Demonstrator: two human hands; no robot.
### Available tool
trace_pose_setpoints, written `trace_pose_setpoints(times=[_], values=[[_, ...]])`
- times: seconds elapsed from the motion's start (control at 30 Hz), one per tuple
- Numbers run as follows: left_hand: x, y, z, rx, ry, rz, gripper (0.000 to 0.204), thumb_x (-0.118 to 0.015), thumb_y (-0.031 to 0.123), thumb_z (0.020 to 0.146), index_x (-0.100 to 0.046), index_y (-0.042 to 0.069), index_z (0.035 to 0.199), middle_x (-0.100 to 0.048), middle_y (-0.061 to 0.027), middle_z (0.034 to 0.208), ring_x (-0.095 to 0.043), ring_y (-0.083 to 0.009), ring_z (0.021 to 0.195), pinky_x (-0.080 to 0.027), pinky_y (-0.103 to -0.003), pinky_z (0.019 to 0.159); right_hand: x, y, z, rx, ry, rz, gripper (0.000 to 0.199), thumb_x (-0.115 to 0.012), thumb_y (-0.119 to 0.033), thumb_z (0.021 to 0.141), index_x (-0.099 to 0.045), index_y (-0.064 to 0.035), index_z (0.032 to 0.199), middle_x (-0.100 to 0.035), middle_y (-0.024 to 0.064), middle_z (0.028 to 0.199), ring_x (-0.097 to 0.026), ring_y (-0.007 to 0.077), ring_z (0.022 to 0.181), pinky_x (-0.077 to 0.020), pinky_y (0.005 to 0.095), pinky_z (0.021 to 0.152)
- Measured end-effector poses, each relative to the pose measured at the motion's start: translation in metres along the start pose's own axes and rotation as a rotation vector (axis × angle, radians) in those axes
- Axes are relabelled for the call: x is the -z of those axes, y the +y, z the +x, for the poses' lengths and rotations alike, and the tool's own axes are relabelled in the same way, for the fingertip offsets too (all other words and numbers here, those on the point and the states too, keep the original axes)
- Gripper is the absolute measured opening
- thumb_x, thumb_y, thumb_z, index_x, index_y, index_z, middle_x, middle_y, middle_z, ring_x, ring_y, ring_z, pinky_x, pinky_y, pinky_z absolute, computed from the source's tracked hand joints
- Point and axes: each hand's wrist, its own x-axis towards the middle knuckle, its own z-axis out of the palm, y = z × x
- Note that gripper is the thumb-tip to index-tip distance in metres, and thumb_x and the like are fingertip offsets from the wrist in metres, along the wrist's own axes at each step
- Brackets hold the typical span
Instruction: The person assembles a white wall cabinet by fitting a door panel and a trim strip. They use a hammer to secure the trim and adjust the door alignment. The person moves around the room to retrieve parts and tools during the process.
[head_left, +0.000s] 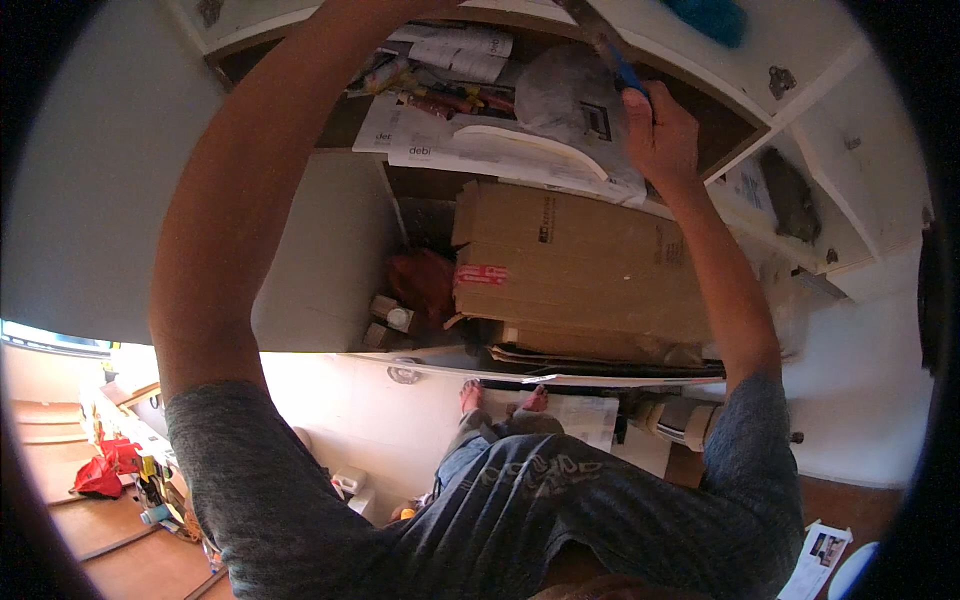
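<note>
My right hand (662, 135) is closed around the blue handle of a long, flat-bladed tool (624, 68). Its narrow greyish blade slants up and left to the cabinet's upper edge, where the picture cuts it off; the exact kind of tool cannot be made out. My left forearm (225, 200) reaches up past the top edge, so the left hand is out of sight. Below and between my arms, an open shelf (400, 180) holds printed paper sheets (425, 150), a cloudy plastic bag (560, 95), a curved white strip (540, 140) and several small coloured items (455, 100).
A large cardboard box (580, 260) fills the lower compartment, beside a reddish bag (422, 280) and small boxes (385, 325). A pale panel (100, 190) stands at the left. Side shelves (830, 180) hold a dark object. Red bags and clutter (110, 470) lie at lower left.
</note>
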Motion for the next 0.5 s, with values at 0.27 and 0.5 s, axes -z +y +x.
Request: trace_pose_setpoints(times=[0.27, 0.5], values=[[-0.037, 0.008, -0.039, 0.26, 0.298, -0.084, 0.014, -0.075, 0.01, 0.081, -0.076, 0.0, 0.09, -0.067, -0.0198, 0.087, -0.065, -0.0377, 0.082, -0.053, -0.048, 0.077, -0.002, -0.004, -0.012, -0.012, -0.068, 0.088, 0.037, -0.052, -0.04, 0.105, -0.059, -0.0056, 0.093, -0.063, 0.018, 0.074, -0.067, 0.035, 0.065, -0.0507, 0.041, 0.058], [-0.044, 0.041, -0.039, 0.469, 0.431, -0.532, 0.009, -0.077, 0.008, 0.084, -0.077, 0.002, 0.091, -0.07, -0.0173, 0.089, -0.07, -0.029, 0.08, -0.056, -0.038, 0.072, -0.034, -0.008, -0.041, -0.1, 0.144, 0.238, 0.043, -0.045, -0.04, 0.109, -0.065, -0.0018, 0.103, -0.055, 0.0033, 0.068, -0.051, 0.0098, 0.062, -0.0425, 0.0273, 0.057]])
